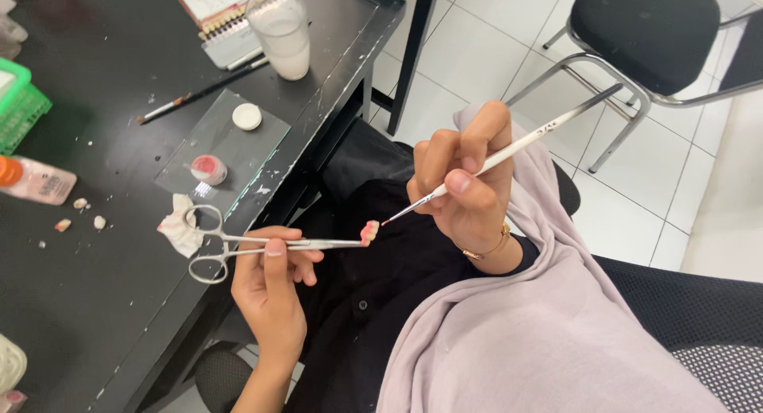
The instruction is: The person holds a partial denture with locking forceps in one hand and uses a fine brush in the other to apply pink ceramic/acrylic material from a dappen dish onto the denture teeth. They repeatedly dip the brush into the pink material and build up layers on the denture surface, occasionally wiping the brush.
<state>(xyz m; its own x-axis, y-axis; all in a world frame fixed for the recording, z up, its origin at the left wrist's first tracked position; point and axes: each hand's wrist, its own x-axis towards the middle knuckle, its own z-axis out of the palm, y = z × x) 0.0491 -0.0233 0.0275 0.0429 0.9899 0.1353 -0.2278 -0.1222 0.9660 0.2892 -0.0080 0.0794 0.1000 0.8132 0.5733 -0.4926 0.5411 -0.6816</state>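
Left hand [270, 282] pinching steel forceps [238, 246] level, their grip clamped on a small pink-and-white piece [369, 232], perhaps a dental crown, just off the bench [95, 302] edge over the lap; right hand [465, 182] closed around a fine brush [509, 149], tip nearly touching it for steadier dabbing.

Black worktable [95, 302] (scuffed edge), white tiled floor [477, 55], black metal-framed chair [644, 31].

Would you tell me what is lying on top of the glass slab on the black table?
On the glass slab sit a white lid and a pink-filled pot. The pot's depth is hidden.
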